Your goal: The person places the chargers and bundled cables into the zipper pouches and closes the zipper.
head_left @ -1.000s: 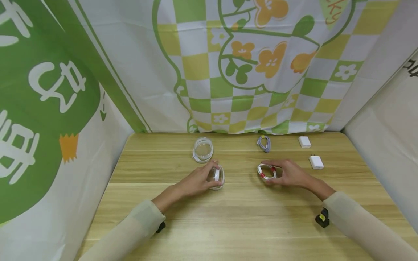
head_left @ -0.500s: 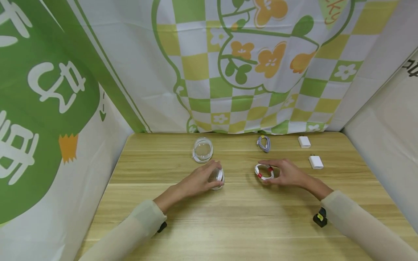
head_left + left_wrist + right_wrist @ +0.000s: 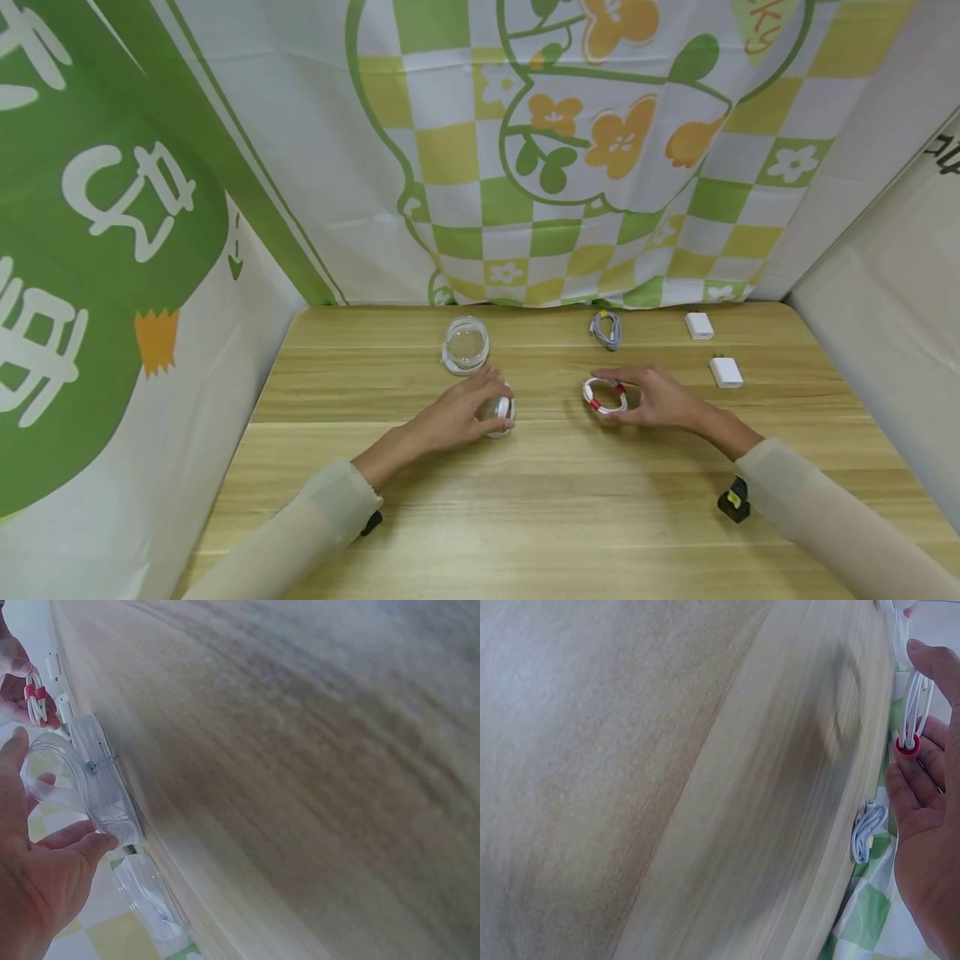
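Note:
My left hand [image 3: 468, 408] grips a clear round plastic piece [image 3: 56, 761], tilted up against a clear round box [image 3: 105, 784] standing on the table. Its thumb lies along the box's lower edge. In the head view the fingers partly cover both pieces. My right hand [image 3: 656, 400] pinches a coiled white cable [image 3: 603, 397] bound with red ties, holding the loop upright over the table, where its shadow falls. In the right wrist view the cable [image 3: 911, 712] sits between thumb and fingers.
Behind my left hand a second clear round container [image 3: 465, 344] stands on the wooden table [image 3: 525, 517]. A grey-blue coiled cable [image 3: 606, 331] lies at the back, with two white charger plugs [image 3: 700, 326] to its right. A patterned cloth [image 3: 600, 250] hangs behind the table.
My right hand has moved slightly left with the white cable. Under my left fingers, the clear piece has shifted a little; that hand stays in nearly the same place.

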